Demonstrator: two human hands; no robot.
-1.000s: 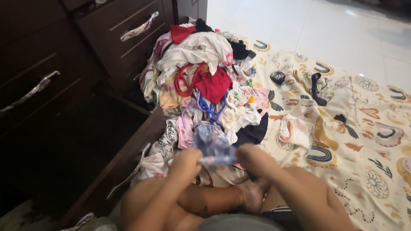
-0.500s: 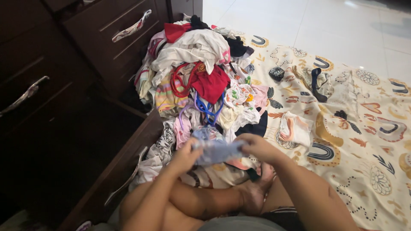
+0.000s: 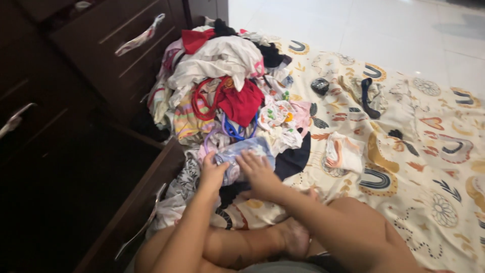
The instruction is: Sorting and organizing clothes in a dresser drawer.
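Note:
A small pale blue patterned garment [image 3: 241, 154] lies at the near foot of a big pile of mixed clothes [image 3: 227, 86]. My left hand [image 3: 212, 172] grips its left end. My right hand [image 3: 258, 173] lies flat on it with fingers spread, pressing it down. My bare crossed legs [image 3: 262, 242] fill the bottom of the view.
A dark wooden dresser [image 3: 101, 55] stands at left, its lowest drawer [image 3: 136, 202] pulled open beside the pile. A patterned cream sheet [image 3: 419, 167] covers the floor, with a small folded white garment [image 3: 344, 152], a dark strap [image 3: 368, 97] and a small black object [image 3: 320, 86]. White tiles [image 3: 384, 30] lie beyond.
The blue garment was held up between both hands; now it is lowered onto the pile's near edge, with my right hand flattened on top. The view shifted slightly left.

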